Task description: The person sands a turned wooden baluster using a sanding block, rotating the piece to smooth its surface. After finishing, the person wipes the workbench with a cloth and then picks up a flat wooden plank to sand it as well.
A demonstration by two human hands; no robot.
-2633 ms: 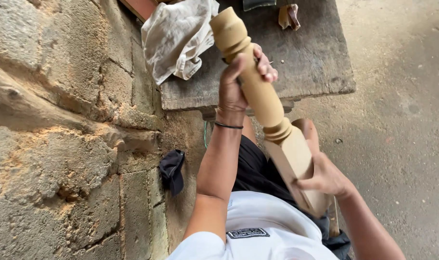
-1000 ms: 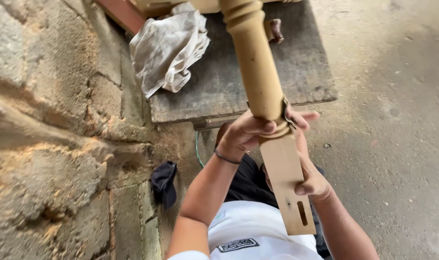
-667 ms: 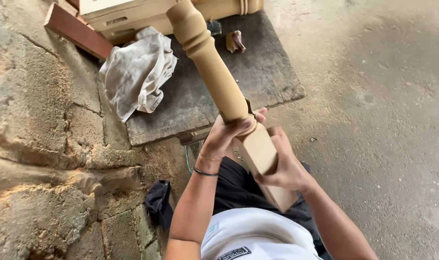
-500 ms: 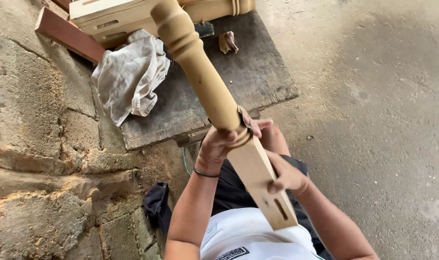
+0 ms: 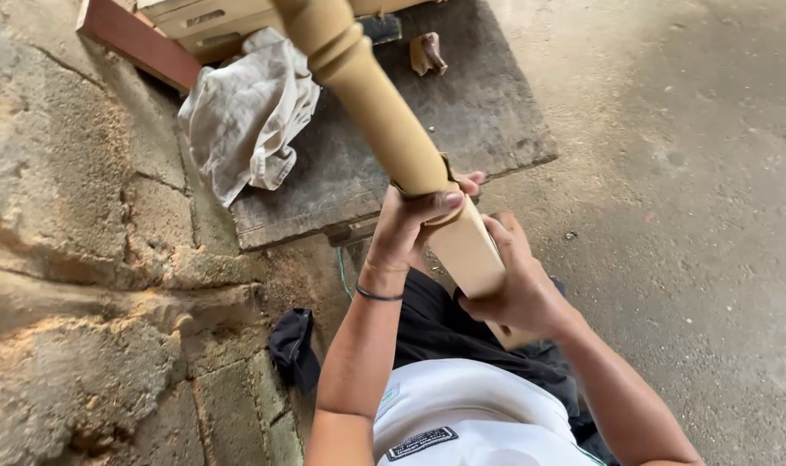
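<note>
Leg (image 5: 384, 112), tan turned wood: slot now hidden, centre frame; left hand (image 5: 415, 220) and right hand (image 5: 518, 289) both clamped on it.

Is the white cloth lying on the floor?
No, the white cloth lies crumpled on the dark wooden bench, beside the stone wall.

Soft, even daylight fills the scene, brightest on the concrete floor (image 5: 669, 112) at upper right. Shadows are faint and diffuse, darkest beneath the wooden bench (image 5: 462, 121) and along the stone wall (image 5: 82, 259). No glare appears. Focus is sharp at centre; the turned wooden leg (image 5: 384, 112) softens slightly near the top edge, with mild wide-angle stretching towards the corners.
</note>
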